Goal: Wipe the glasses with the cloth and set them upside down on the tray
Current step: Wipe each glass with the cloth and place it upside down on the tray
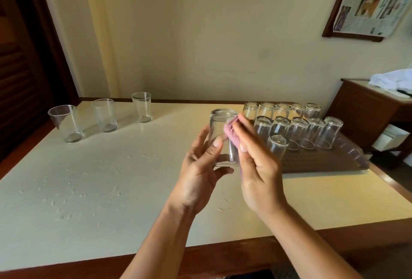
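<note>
The cream-topped counter (100, 178) with its dark wood edging carries everything. On its right side sits the brown tray (323, 160), already loaded with eleven upturned glasses (296, 132): five in the back row, five in the middle, and a single one (277, 148) starting a front row. Well apart, at the far left of the counter, three upright glasses (104, 114) wait unwiped.

Between those two groups, above the counter, the left hand (200, 167) holds a clear tumbler (221, 138) bottom up, base toward the wall, thumb across its near wall and fingers behind it; that grip is closed around the glass. The right hand (256, 167) presses a small pink cloth (231, 130) against the tumbler's right side, fingers fairly straight over the fabric, thumb against the lower edge of the cloth.

So the step in hand looks like the wiping of the outside of this twelfth glass, with the job roughly three-quarters through. The next move would call for lifting the cloth away and carrying the tumbler rightward, keeping it mouth down, to the bare tray floor just beside the lone front glass, lowered gently enough not to knock its neighbours.
</note>
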{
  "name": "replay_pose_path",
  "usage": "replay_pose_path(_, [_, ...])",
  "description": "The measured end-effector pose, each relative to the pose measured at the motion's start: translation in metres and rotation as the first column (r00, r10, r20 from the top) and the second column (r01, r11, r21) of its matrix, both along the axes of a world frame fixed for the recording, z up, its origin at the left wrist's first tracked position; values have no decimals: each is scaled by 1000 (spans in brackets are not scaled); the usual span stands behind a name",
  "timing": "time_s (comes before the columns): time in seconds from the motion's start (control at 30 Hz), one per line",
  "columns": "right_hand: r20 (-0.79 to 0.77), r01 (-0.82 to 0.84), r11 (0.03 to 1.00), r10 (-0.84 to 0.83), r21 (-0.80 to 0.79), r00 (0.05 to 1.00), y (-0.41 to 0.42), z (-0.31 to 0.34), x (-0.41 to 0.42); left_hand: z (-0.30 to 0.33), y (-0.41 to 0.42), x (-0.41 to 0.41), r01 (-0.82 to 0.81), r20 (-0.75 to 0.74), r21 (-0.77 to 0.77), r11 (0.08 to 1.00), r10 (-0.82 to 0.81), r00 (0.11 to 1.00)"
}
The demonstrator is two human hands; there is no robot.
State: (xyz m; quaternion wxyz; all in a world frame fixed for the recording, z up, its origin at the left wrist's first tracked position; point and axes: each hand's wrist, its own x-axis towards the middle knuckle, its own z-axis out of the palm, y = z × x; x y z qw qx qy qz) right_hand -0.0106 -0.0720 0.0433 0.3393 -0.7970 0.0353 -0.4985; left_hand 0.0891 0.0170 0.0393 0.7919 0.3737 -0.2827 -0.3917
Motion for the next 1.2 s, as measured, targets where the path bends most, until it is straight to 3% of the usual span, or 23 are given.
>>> replay_pose_path(0.1, [-34, -6, 1000, 6, -9, 999, 15, -22, -7, 3, -1, 3, -47, -39, 13, 999, 48, 998])
replay_pose_path(0.27, [-5, 20, 1000, -20, -20, 1000, -7, -7, -2, -1, 4, 4, 137, 48, 85, 987, -142, 989])
replay_pose_path(0.47, [-28, 8, 996, -11, -86, 1000, -4, -9, -6, 4, -4, 0, -6, 35, -32, 999, 7, 999])
replay_pose_path(0.67, [11, 11, 997, -10, -80, 1000, -8, 2, -8, 0, -2, -3, 132, 42, -35, 991, -130, 991])
replay_pose_path(0.77, [15, 51, 994, -50, -100, 999, -14, 11, -5, 4, -3, -5, 69, 32, -51, 996, -67, 997])
replay_pose_path(0.87, [-20, -22, 998, 20, -57, 1000, 0, -11, -11, 6, -6, -2, -21, 27, -41, 999, 22, 999])
replay_pose_path(1.07, [-5, -41, 997, 40, -61, 999, -7, -12, -13, -2, 2, 3, 182, 12, 30, 983, -182, 983])
replay_pose_path(1.2, [-14, 47, 988, -50, -145, 999, -19, 7, -7, -1, 0, -2, 95, 34, -4, 995, -95, 995])
